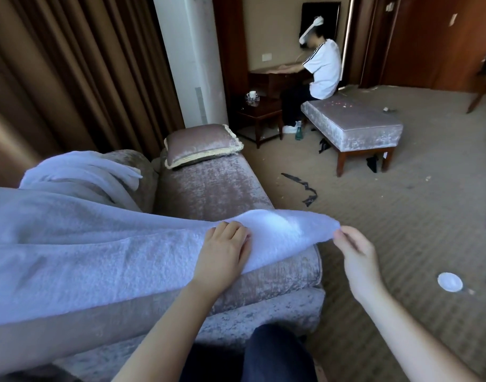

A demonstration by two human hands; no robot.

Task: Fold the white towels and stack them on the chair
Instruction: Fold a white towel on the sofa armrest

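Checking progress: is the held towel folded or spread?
Spread: the towel drapes unfolded over the chair; right hand pinches its corner.

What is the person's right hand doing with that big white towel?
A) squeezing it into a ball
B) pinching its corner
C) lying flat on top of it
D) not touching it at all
B: the right hand pinches the drawn-out corner of the towel, which tapers to a point right at that hand.
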